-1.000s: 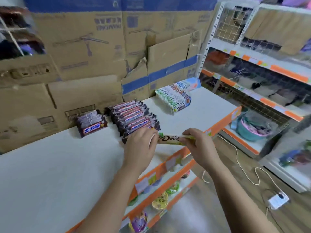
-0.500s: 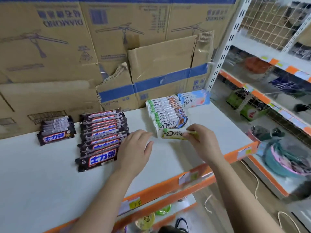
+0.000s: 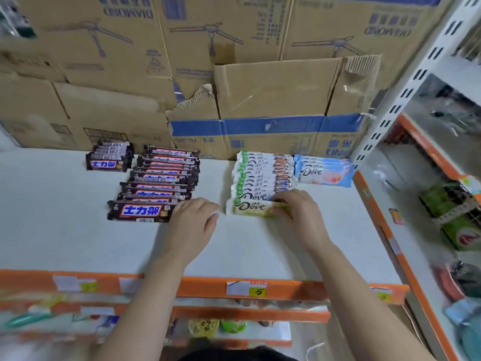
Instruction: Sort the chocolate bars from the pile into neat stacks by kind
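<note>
Head view, right hand [image 3: 296, 208] clamped on Dove bar [image 3: 251, 207], left hand [image 3: 194, 220] spread flat on shelf [image 3: 65, 230].

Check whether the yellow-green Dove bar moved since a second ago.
Yes. The Dove bar went from the shelf's front edge back to the white Dove row.

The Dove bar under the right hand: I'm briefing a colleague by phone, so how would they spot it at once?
On the white shelf top, find the row of white Dove bars left of the pale blue Dove stack. The pale yellow-green Dove bar lies at that row's near end, its right end under the right hand. Its yellowish wrapper sets it apart from the white ones.
</note>
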`<state>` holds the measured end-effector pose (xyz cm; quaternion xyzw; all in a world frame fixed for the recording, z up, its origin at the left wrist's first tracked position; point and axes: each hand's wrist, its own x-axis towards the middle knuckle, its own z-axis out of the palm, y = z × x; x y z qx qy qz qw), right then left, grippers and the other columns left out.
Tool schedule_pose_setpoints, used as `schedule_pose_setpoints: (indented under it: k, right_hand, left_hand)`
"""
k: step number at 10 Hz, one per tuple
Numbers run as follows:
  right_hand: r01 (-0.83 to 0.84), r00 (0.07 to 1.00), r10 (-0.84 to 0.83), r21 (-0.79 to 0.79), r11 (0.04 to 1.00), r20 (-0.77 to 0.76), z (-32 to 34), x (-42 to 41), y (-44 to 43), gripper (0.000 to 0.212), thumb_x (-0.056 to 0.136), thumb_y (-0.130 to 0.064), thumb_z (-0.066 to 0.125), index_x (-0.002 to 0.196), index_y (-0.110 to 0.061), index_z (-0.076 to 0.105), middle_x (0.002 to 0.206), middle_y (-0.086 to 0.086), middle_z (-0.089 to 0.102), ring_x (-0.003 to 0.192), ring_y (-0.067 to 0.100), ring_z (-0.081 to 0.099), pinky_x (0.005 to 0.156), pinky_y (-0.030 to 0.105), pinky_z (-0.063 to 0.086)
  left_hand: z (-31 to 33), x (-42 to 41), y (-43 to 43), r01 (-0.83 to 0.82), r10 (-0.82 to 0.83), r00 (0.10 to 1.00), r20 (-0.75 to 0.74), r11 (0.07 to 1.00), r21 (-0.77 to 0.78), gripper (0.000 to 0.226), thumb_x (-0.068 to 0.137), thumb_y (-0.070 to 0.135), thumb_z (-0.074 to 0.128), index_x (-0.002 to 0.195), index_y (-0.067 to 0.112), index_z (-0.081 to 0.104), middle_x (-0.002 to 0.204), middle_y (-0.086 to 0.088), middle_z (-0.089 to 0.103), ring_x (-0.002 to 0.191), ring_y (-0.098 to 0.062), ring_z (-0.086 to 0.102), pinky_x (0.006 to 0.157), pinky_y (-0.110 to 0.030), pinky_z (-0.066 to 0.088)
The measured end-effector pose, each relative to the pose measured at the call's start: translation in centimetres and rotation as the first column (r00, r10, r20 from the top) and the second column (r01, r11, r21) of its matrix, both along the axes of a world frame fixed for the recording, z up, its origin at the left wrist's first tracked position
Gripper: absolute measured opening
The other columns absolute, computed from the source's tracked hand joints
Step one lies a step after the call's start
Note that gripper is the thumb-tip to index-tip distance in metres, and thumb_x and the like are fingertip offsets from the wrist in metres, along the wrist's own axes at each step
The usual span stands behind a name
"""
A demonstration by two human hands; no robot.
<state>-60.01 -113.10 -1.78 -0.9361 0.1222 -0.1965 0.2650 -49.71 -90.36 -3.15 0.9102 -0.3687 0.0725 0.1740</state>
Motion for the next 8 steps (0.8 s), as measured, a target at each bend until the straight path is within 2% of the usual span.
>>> schedule_pose_setpoints:
  k: [1,3,4,6,7,8]
  right_hand:
    - [0.04,0.999,-0.04,0.005,0.999,0.003,-0.1,0.7,-0.2,0.022,0.075,-0.012,0.073,0.096,-0.016,0.066,0.092,0.002,0.067,0.09,0.026,0.051,0.069,0.027,0.033]
    - [0.062,0.995,-0.061,0.0,0.998,0.08,-0.3,1.2,-0.4,0.017,0.072,-0.007,0.074,0.088,-0.01,0.068,0.091,0.005,0.06,0.088,0.029,0.054,0.072,0.033,0.045]
    - [0.104,0.993,-0.104,-0.01,0.994,0.062,-0.3,1.2,-0.2,0.019,0.073,-0.009,0.073,0.091,-0.012,0.068,0.094,0.003,0.059,0.094,0.029,0.051,0.074,0.03,0.041]
    - [0.133,0.99,-0.131,-0.046,0.99,0.042,0.0,0.8,-0.1,0.024,0.073,-0.016,0.076,0.094,-0.012,0.066,0.095,0.004,0.058,0.093,0.03,0.048,0.074,0.032,0.039]
    - [0.137,0.989,-0.13,-0.096,0.986,0.077,0.2,0.4,-0.1,0.022,0.073,-0.017,0.075,0.093,-0.012,0.066,0.093,0.006,0.059,0.09,0.031,0.046,0.074,0.032,0.036]
    - [0.171,0.98,-0.157,-0.114,0.979,0.123,0.3,-0.3,0.1,0.016,0.076,-0.013,0.071,0.091,-0.01,0.066,0.091,0.008,0.058,0.09,0.032,0.047,0.074,0.036,0.042]
  left_hand:
    - [0.1,-0.1,-0.2,-0.004,0.005,0.999,0.047,1.0,-0.015,0.032,0.089,0.031,0.038,0.1,0.019,0.066,0.098,0.005,0.064,0.093,-0.019,0.059,0.09,-0.029,0.03]
    - [-0.1,0.0,-0.2,-0.027,0.03,0.999,0.046,0.998,-0.055,0.033,0.089,0.031,0.04,0.103,0.02,0.067,0.101,0.006,0.065,0.096,-0.017,0.059,0.095,-0.03,0.028]
    - [-0.1,0.0,-0.2,-0.021,0.024,0.998,0.05,0.999,-0.05,0.033,0.089,0.031,0.039,0.104,0.021,0.066,0.101,0.007,0.065,0.095,-0.017,0.059,0.093,-0.028,0.028]
    - [0.2,-0.1,-0.2,-0.013,0.015,0.998,0.057,0.999,-0.045,0.03,0.089,0.029,0.042,0.105,0.021,0.066,0.102,0.006,0.065,0.095,-0.017,0.059,0.094,-0.027,0.026]
    - [0.4,-0.4,0.1,-0.001,0.005,0.997,0.082,0.999,-0.051,0.029,0.089,0.029,0.044,0.104,0.02,0.067,0.101,0.005,0.066,0.094,-0.018,0.06,0.093,-0.028,0.026]
    - [0.6,-1.0,0.3,-0.018,0.022,0.998,0.058,0.997,-0.077,0.025,0.088,0.026,0.049,0.103,0.019,0.067,0.099,0.004,0.066,0.09,-0.019,0.062,0.09,-0.028,0.027]
